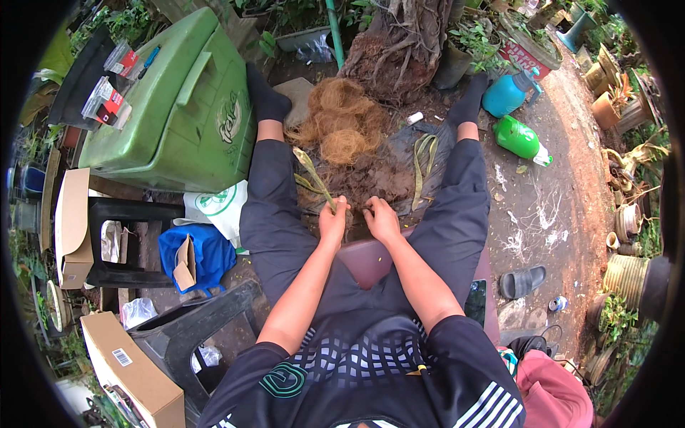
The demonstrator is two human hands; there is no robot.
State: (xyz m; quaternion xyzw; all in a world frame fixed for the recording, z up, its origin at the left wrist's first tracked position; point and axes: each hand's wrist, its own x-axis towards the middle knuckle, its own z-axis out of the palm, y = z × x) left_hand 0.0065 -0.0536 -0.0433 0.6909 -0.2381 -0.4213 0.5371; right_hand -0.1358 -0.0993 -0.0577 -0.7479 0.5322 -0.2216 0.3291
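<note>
Yellow-green leaf strip (312,172) is near the centre of the frame, slanting to the upper left from the left hand (333,220), whose fingers are closed around its lower end. The right hand (382,220) is just beside, with its fingers curled; I cannot tell if it grips something. Beyond the hands lies a dark brown fibrous heap (374,180), and above it a tangle of light brown fibre (342,118). To the right of the heap there are looped strips (425,164). A green cooler box (171,100) stands at the upper left, a blue spray bottle (505,95) at the upper right.
</note>
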